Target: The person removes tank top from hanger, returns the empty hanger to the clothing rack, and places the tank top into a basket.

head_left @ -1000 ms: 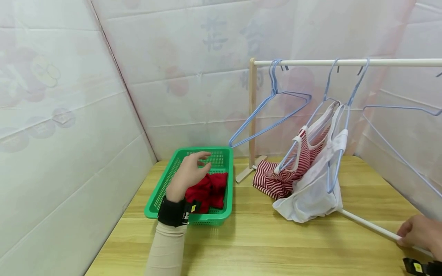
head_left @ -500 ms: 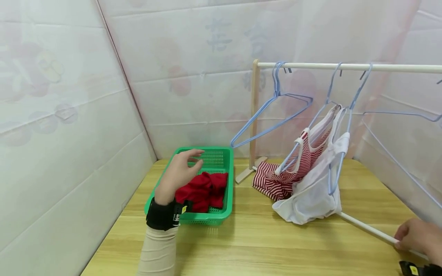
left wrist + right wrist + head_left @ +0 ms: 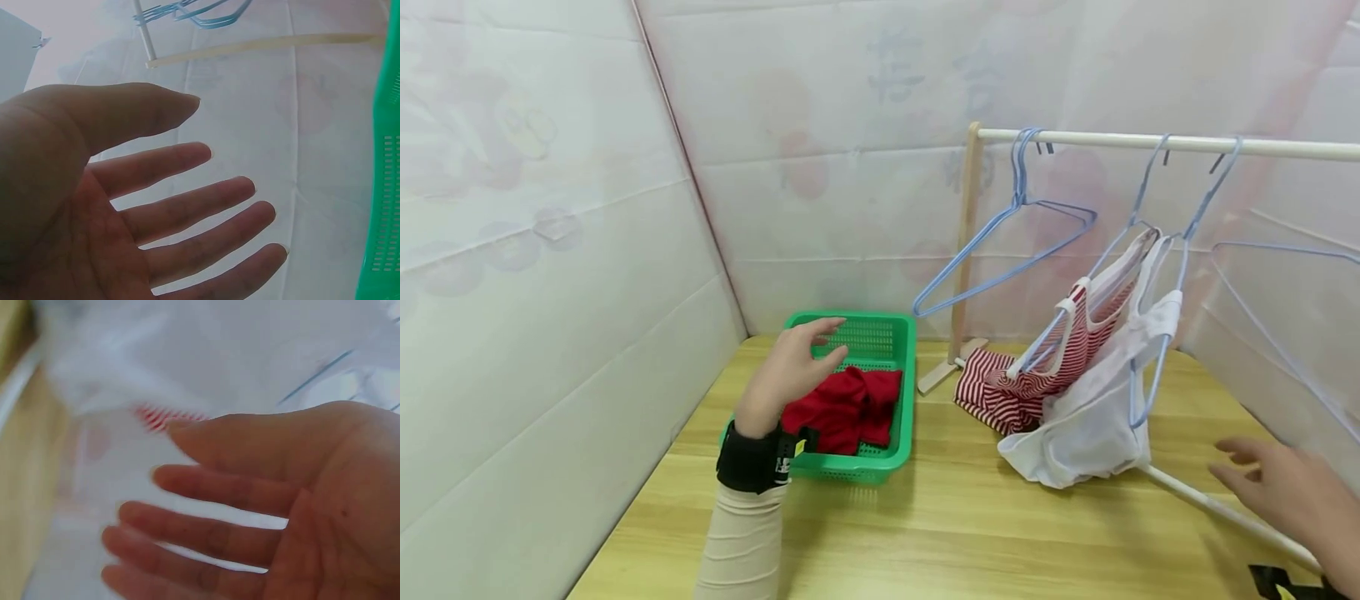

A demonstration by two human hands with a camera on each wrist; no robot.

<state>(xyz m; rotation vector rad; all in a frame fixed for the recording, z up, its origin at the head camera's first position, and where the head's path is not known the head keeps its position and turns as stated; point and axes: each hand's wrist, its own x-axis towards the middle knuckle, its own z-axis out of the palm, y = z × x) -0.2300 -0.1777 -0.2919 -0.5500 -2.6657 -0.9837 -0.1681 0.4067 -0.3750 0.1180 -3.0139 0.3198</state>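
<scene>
My left hand [image 3: 786,371] hovers over the left part of a green plastic basket [image 3: 907,392], its fingers relaxed and spread with nothing in them. Inside the basket lies a crumpled dark red garment [image 3: 850,408], partly hidden by that hand. At the lower right my right hand [image 3: 1292,492] is raised near the rack's white lower rod [image 3: 1225,512], fingers loose and holding nothing. Left of it, a white garment [image 3: 1093,425] hangs on a blue hanger with its hem down at the table. Behind that hangs a red-and-white striped top [image 3: 1071,342], its lower part bunched on the table.
A clothes rack with a white top rod [image 3: 1112,140] and a wooden post [image 3: 967,250] stands at the back right. Bare blue hangers [image 3: 1007,258] hang at its left end, and another bare hanger [image 3: 1285,350] at the right. Pale sheet walls enclose the wooden table [image 3: 955,533].
My right hand has let go of the white lower rod and lifted off it, fingers opening. The left hand has drawn slightly left over the basket. The head view has shifted a little.
</scene>
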